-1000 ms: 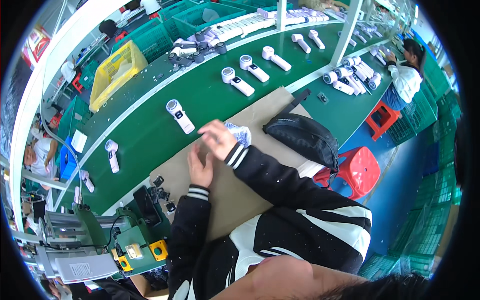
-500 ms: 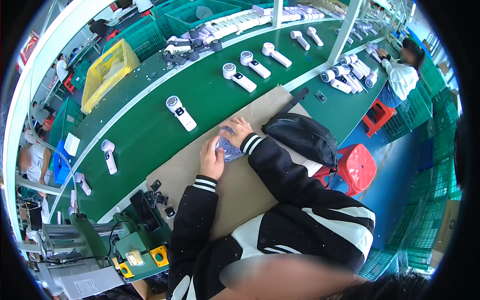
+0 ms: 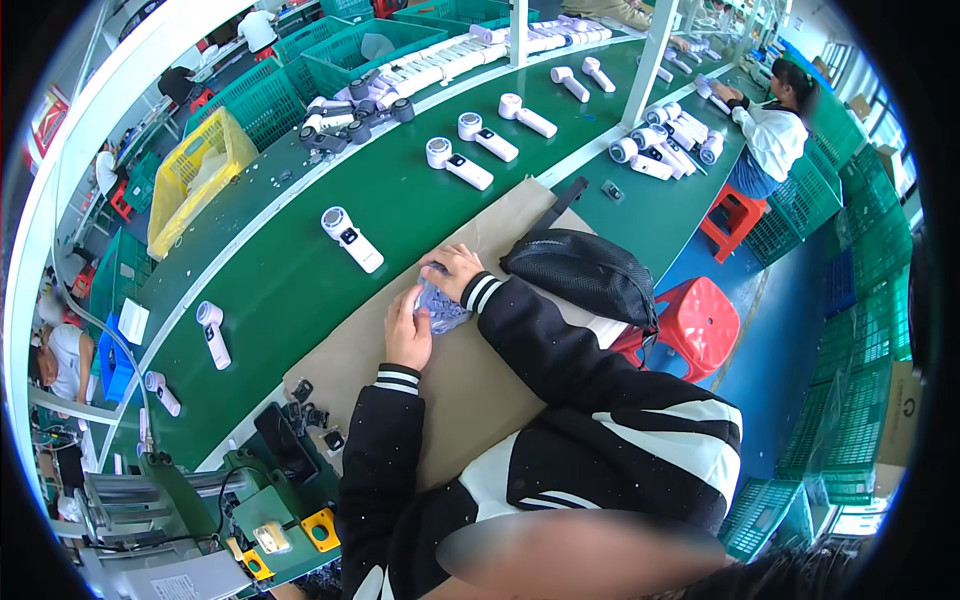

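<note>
A clear plastic bag of small purple parts [image 3: 446, 312] lies on the brown cardboard sheet [image 3: 480, 380] in front of me. My left hand [image 3: 408, 335] grips the bag's left side, with its thumb against the plastic. Across the bag's far edge, my right hand [image 3: 455, 270] has its fingers curled and closed on the plastic. The fingertips are partly hidden, and the parts are too small to make out singly. Right of my right hand rests a black mesh pouch [image 3: 585, 275].
Handheld fans [image 3: 352, 240] lie spaced along the green belt [image 3: 285, 285] beyond the cardboard. More fans are heaped [image 3: 668, 140] at the right, near a seated co-worker [image 3: 775, 125]. A dark phone [image 3: 286, 440] and a green bench machine [image 3: 265, 510] are at my left. A red stool [image 3: 700, 325] stands at right.
The whole view has shifted slightly, moving the scene left and a little down. Both hands stay on the bag, and more of its crumpled plastic shows between them.
</note>
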Demonstrator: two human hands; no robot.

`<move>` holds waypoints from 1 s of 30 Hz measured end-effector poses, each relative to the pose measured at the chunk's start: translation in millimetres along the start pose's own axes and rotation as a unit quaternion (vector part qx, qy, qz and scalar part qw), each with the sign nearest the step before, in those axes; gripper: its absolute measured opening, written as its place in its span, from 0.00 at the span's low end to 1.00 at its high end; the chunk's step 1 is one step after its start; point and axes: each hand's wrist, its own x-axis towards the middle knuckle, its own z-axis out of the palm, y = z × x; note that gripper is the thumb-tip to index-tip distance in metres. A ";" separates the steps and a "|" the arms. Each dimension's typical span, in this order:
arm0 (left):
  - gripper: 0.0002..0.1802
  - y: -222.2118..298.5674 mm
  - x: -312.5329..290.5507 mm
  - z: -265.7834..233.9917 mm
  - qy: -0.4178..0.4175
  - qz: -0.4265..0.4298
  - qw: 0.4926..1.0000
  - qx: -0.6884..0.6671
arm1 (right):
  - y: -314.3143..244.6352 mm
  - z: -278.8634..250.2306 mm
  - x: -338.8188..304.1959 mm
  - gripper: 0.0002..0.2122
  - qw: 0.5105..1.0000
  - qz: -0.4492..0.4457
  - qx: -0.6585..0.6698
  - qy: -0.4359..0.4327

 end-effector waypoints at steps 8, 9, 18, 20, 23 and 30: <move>0.23 1.1 0.0 -1.0 -0.009 0.001 1.000 0.001 | 0.5 -1.6 0.2 0.12 1.000 0.008 0.005 -0.018; 0.23 1.4 0.4 -0.5 -0.009 0.001 1.000 0.000 | 1.7 -1.2 0.1 0.12 1.000 0.008 0.004 -0.019; 0.15 10.7 -1.6 -6.0 0.070 -0.113 0.970 0.205 | 4.8 -0.9 2.0 0.11 1.000 -0.018 0.011 -0.008; 0.14 4.2 -3.6 -7.6 0.066 -0.128 0.973 0.179 | 6.0 -0.5 1.8 0.11 0.999 -0.022 0.033 -0.009; 0.11 -8.8 -0.9 -11.2 0.059 -0.133 0.985 0.090 | 6.9 -2.0 4.6 0.12 0.995 -0.027 0.091 0.021; 0.09 -26.8 -0.6 -13.5 0.160 -0.105 0.981 -0.015 | -10.0 -8.0 -3.4 0.14 0.986 -0.045 0.134 -0.094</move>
